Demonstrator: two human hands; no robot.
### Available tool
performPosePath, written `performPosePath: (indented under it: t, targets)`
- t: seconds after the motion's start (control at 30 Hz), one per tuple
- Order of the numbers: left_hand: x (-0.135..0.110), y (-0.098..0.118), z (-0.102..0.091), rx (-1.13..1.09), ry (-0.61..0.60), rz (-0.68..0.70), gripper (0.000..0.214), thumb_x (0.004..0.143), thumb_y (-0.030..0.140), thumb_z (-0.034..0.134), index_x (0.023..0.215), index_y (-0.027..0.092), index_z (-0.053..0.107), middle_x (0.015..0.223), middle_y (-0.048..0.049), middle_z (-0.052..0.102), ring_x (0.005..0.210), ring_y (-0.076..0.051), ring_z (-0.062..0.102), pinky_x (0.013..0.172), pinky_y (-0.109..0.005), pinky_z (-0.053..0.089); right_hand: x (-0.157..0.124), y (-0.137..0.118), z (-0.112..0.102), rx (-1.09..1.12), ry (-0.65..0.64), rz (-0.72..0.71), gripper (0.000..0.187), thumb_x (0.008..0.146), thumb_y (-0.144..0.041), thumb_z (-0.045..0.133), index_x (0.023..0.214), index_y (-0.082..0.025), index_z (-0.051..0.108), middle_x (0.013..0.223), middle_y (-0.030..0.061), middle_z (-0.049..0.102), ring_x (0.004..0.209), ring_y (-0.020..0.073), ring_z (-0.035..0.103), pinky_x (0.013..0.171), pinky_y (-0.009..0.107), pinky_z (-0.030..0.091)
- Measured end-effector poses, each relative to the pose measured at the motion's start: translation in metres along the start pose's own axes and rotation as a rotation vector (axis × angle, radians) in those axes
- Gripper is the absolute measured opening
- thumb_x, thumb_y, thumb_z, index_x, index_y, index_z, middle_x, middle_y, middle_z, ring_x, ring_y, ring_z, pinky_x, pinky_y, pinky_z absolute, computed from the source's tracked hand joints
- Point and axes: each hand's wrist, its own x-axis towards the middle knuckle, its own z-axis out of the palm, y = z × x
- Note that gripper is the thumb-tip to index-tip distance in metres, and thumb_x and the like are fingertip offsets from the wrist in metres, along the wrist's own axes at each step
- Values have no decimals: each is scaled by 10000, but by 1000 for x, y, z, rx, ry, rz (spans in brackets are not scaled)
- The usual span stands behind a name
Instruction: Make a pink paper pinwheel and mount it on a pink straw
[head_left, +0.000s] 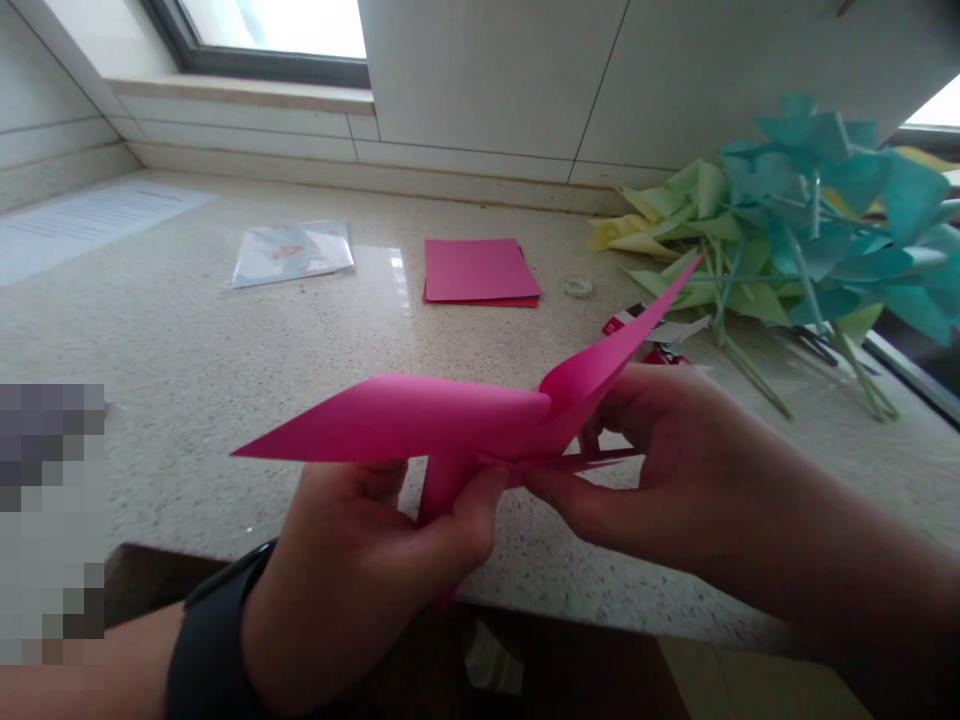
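A bright pink folded paper flower point(450, 415) is held up over the front edge of the counter, its pointed petals spreading left and up to the right. My left hand point(390, 540) pinches it from below, the thumb pressed near its centre; the other fingers are partly hidden behind the paper. A dark band circles the left wrist. My right hand point(637, 480) grips the folded layers on the right side between thumb and fingers. Part of the paper hangs down behind the left thumb.
On the speckled counter point(180, 380) lie a stack of pink paper squares point(480, 270), a roll of tape point(577, 287) and a plastic-wrapped packet point(294, 252). Teal paper flowers point(832, 200) and yellow-green ones point(690, 200) are heaped at right. A printed sheet point(90, 225) lies far left.
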Motion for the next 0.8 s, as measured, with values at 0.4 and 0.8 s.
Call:
performPosePath:
  t: [0.4, 0.8]
  targets:
    - [-2, -7, -1, 53, -66, 77, 306, 781, 143, 709, 1029, 303, 788, 737, 55, 750, 585, -121, 661, 568, -206, 561, 1, -2, -6, -16, -130, 126, 89, 786, -195, 731, 864, -238, 730, 809, -42, 745, 718, 132, 697, 575, 181, 539]
    - [-3, -6, 1, 78, -50, 92, 261, 779, 159, 720, 984, 309, 783, 773, 57, 762, 612, -118, 671, 506, -186, 518, -1, 2, -8, -104, -152, 137, 138, 772, -234, 717, 910, -245, 722, 773, -29, 726, 699, 164, 679, 593, 243, 526]
